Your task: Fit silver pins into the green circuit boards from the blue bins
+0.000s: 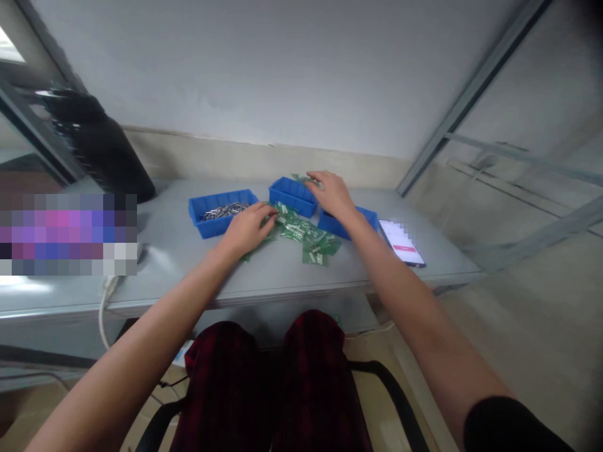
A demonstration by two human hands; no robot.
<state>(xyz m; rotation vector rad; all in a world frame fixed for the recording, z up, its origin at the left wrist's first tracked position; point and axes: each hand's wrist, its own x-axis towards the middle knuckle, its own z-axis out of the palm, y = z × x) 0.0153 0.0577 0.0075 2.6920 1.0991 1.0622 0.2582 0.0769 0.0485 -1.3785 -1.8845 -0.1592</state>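
My right hand (331, 192) is above the middle blue bin (296, 202), fingers closed on a small green plastic bag (298, 178). My left hand (249, 227) has its fingers bent together at the left edge of a pile of small green plastic bags (304, 231); what sits between its fingertips is hidden. Pale small pieces show inside several bags of the pile. Left of this hand, another blue bin (200, 225) holds many small metal pins (223, 211). My right forearm partly covers a third blue bin (370, 216).
On the grey table (277, 273), a phone (402, 242) with a lit screen lies at the right. A black bottle (106, 147) stands at the left, behind a blurred-out patch. A white cable (104, 307) hangs over the front edge. Behind is a wall; metal posts (466, 103) rise at the right.
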